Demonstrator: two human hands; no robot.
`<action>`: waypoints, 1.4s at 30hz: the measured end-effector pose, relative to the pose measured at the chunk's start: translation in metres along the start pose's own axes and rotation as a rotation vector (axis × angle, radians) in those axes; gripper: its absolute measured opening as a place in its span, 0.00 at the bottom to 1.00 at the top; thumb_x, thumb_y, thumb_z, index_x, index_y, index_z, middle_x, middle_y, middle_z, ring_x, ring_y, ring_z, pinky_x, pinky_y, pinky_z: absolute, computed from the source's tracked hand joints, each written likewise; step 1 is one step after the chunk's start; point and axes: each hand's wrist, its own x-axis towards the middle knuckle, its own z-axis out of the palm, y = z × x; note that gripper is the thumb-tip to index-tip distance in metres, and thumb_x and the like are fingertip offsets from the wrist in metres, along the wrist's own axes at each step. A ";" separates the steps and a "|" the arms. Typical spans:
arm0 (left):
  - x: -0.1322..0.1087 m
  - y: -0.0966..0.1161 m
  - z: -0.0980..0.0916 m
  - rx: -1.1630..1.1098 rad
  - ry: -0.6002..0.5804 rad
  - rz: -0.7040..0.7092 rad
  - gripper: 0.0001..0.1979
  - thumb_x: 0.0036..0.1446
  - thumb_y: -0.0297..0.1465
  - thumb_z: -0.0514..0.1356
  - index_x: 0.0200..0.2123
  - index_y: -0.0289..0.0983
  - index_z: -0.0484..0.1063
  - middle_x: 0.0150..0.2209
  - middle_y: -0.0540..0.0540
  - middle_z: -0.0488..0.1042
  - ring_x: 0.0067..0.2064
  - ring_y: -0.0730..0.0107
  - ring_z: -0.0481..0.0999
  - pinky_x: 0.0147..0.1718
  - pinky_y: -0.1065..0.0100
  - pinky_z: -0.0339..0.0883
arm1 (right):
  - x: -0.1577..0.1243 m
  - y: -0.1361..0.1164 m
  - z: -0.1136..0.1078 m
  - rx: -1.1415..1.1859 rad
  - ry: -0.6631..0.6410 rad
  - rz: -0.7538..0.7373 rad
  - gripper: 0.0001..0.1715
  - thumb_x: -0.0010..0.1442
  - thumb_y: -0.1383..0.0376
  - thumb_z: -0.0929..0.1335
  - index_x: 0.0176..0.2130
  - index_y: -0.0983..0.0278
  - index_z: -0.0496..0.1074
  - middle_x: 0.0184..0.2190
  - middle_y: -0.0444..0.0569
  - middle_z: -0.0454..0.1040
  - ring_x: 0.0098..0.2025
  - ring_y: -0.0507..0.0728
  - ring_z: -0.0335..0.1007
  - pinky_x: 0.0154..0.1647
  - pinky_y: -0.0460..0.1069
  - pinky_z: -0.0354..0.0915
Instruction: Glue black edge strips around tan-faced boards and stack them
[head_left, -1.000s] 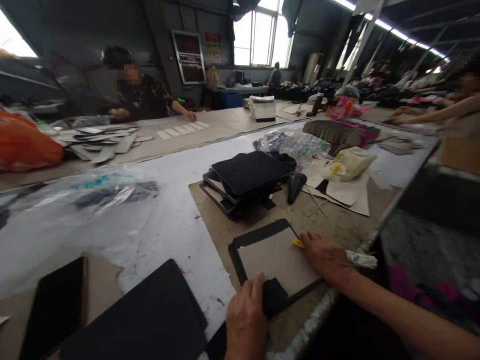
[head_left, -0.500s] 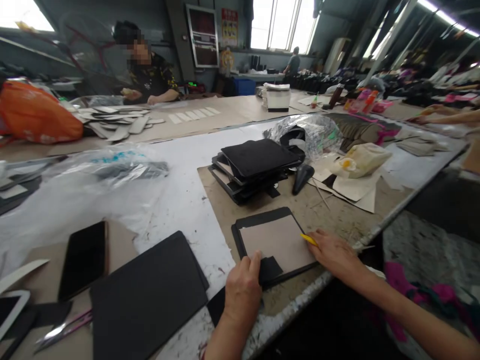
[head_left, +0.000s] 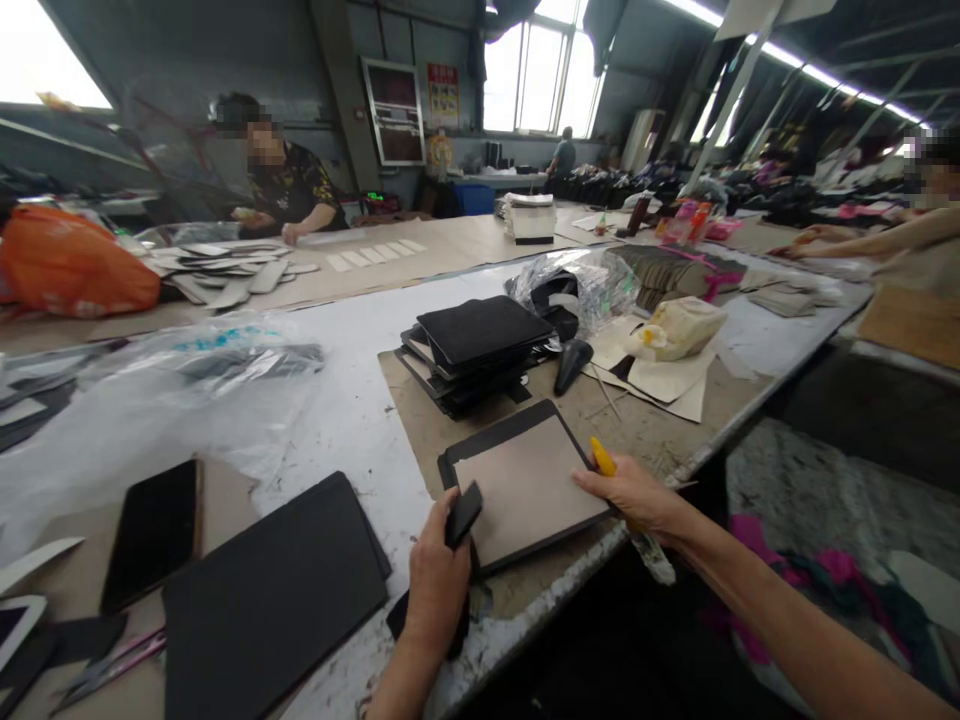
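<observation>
The beige sheet (head_left: 525,485) already lies flat on the black panel (head_left: 499,435) near the table's edge (head_left: 551,605), but the black strip (head_left: 465,514) pinched in the left hand (head_left: 437,575) stands raised, and the right hand (head_left: 641,497) grips a yellow-handled tool (head_left: 602,457) beside the panel.

Our left forearm (head_left: 409,668) rises from the bottom edge, bare, and runs into our left hand (head_left: 437,560), whose back is toward us and whose fingertips are bent in a pinch. Our right forearm (head_left: 780,590) slants in from the lower right, bare too. We point our right hand (head_left: 637,493) leftward, thumb (head_left: 589,482) stretched out, the other fingers mostly hidden.
</observation>
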 end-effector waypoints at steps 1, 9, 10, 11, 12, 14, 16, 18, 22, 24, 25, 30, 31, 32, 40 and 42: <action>0.001 0.001 -0.004 -0.108 0.056 -0.079 0.15 0.53 0.29 0.56 0.45 0.36 0.69 0.45 0.42 0.74 0.48 0.58 0.71 0.47 0.62 0.64 | -0.003 -0.001 0.000 0.048 0.010 0.000 0.21 0.47 0.52 0.70 0.35 0.65 0.68 0.30 0.46 0.74 0.32 0.55 0.69 0.33 0.47 0.63; -0.025 0.015 -0.022 -0.760 -0.201 -0.578 0.23 0.41 0.48 0.65 0.25 0.33 0.69 0.13 0.56 0.59 0.14 0.82 0.55 0.12 0.77 0.48 | -0.025 -0.018 0.005 0.228 -0.049 0.036 0.23 0.45 0.52 0.73 0.34 0.63 0.64 0.29 0.43 0.71 0.31 0.52 0.67 0.33 0.46 0.63; -0.029 0.018 -0.023 -0.786 -0.216 -0.586 0.22 0.41 0.46 0.66 0.28 0.32 0.71 0.15 0.54 0.63 0.15 0.82 0.57 0.12 0.78 0.50 | -0.025 -0.020 0.006 0.224 -0.055 0.030 0.24 0.44 0.52 0.73 0.34 0.63 0.64 0.28 0.42 0.71 0.31 0.52 0.67 0.33 0.46 0.63; -0.032 0.022 -0.024 -0.810 -0.211 -0.590 0.22 0.41 0.44 0.67 0.31 0.31 0.72 0.17 0.52 0.67 0.16 0.81 0.60 0.13 0.77 0.54 | -0.026 -0.020 0.007 0.209 -0.062 0.022 0.24 0.44 0.51 0.73 0.33 0.63 0.64 0.28 0.42 0.70 0.30 0.52 0.66 0.31 0.45 0.63; -0.034 0.025 -0.026 -0.839 -0.193 -0.585 0.22 0.41 0.42 0.68 0.35 0.31 0.73 0.20 0.49 0.71 0.18 0.78 0.64 0.15 0.76 0.59 | -0.026 -0.019 0.008 0.181 -0.066 0.020 0.25 0.45 0.50 0.72 0.33 0.63 0.63 0.26 0.41 0.68 0.28 0.50 0.65 0.28 0.44 0.62; -0.035 0.030 -0.029 -0.907 -0.139 -0.551 0.23 0.42 0.39 0.68 0.40 0.31 0.72 0.28 0.44 0.76 0.25 0.70 0.73 0.24 0.72 0.68 | -0.027 -0.015 0.009 0.096 -0.067 0.038 0.25 0.46 0.46 0.70 0.31 0.63 0.63 0.19 0.37 0.62 0.20 0.47 0.57 0.19 0.43 0.55; -0.036 0.033 -0.031 -0.945 -0.082 -0.511 0.23 0.42 0.37 0.69 0.41 0.30 0.72 0.34 0.41 0.77 0.33 0.62 0.76 0.33 0.66 0.72 | -0.027 -0.009 0.009 0.015 -0.088 0.067 0.25 0.49 0.44 0.67 0.29 0.62 0.62 0.15 0.35 0.56 0.16 0.46 0.50 0.15 0.43 0.49; -0.036 0.035 -0.033 -0.945 -0.042 -0.493 0.24 0.40 0.36 0.69 0.40 0.29 0.72 0.36 0.39 0.77 0.36 0.58 0.77 0.35 0.63 0.73 | -0.028 -0.003 0.009 -0.031 -0.123 0.046 0.23 0.51 0.46 0.66 0.30 0.62 0.63 0.15 0.37 0.58 0.17 0.49 0.55 0.17 0.44 0.54; -0.041 0.032 -0.033 -0.892 0.025 -0.476 0.25 0.39 0.36 0.70 0.40 0.29 0.73 0.37 0.38 0.78 0.37 0.55 0.77 0.37 0.61 0.73 | -0.033 0.001 0.014 -0.166 -0.116 -0.113 0.21 0.50 0.54 0.69 0.41 0.62 0.65 0.34 0.47 0.73 0.40 0.58 0.69 0.40 0.49 0.64; -0.043 0.028 -0.033 -0.854 0.058 -0.444 0.24 0.40 0.36 0.69 0.40 0.30 0.73 0.38 0.39 0.78 0.38 0.56 0.77 0.39 0.62 0.73 | -0.035 -0.001 0.018 -0.301 -0.072 -0.161 0.21 0.50 0.56 0.69 0.42 0.62 0.64 0.40 0.49 0.72 0.44 0.60 0.67 0.44 0.50 0.62; -0.043 0.026 -0.033 -0.833 0.065 -0.426 0.23 0.41 0.36 0.69 0.40 0.30 0.73 0.38 0.40 0.78 0.39 0.57 0.77 0.40 0.63 0.72 | -0.036 -0.002 0.019 -0.364 -0.055 -0.169 0.19 0.51 0.57 0.68 0.41 0.62 0.64 0.40 0.49 0.72 0.44 0.60 0.67 0.44 0.50 0.61; -0.047 0.022 -0.034 -0.680 0.089 -0.378 0.21 0.43 0.38 0.67 0.39 0.31 0.74 0.39 0.40 0.77 0.40 0.58 0.77 0.42 0.62 0.71 | -0.041 -0.006 0.028 -0.492 -0.053 -0.220 0.12 0.54 0.57 0.64 0.35 0.62 0.60 0.33 0.47 0.70 0.36 0.58 0.67 0.36 0.50 0.61; -0.048 0.021 -0.034 -0.649 0.099 -0.366 0.21 0.44 0.38 0.67 0.39 0.31 0.74 0.39 0.40 0.77 0.41 0.58 0.76 0.43 0.62 0.71 | -0.041 -0.005 0.029 -0.510 -0.048 -0.236 0.11 0.55 0.57 0.63 0.34 0.62 0.59 0.31 0.46 0.69 0.34 0.57 0.66 0.34 0.50 0.61; -0.049 0.022 -0.034 -0.625 0.107 -0.354 0.21 0.44 0.38 0.67 0.40 0.32 0.74 0.40 0.41 0.77 0.41 0.57 0.76 0.44 0.62 0.70 | -0.042 -0.004 0.031 -0.528 -0.038 -0.249 0.11 0.56 0.57 0.63 0.33 0.61 0.58 0.29 0.45 0.68 0.32 0.56 0.65 0.33 0.50 0.60; -0.048 0.030 -0.034 -0.853 0.123 -0.500 0.19 0.43 0.31 0.68 0.40 0.32 0.72 0.37 0.41 0.78 0.36 0.58 0.78 0.37 0.63 0.74 | -0.039 -0.004 0.030 -0.020 -0.210 -0.192 0.16 0.54 0.55 0.66 0.39 0.62 0.64 0.34 0.47 0.72 0.38 0.57 0.69 0.38 0.49 0.64; -0.047 0.032 -0.035 -0.929 0.107 -0.563 0.19 0.43 0.29 0.67 0.41 0.32 0.71 0.37 0.41 0.78 0.35 0.58 0.78 0.36 0.62 0.74 | -0.039 -0.006 0.027 0.130 -0.262 -0.080 0.20 0.53 0.55 0.68 0.42 0.62 0.65 0.32 0.46 0.73 0.36 0.56 0.70 0.35 0.48 0.65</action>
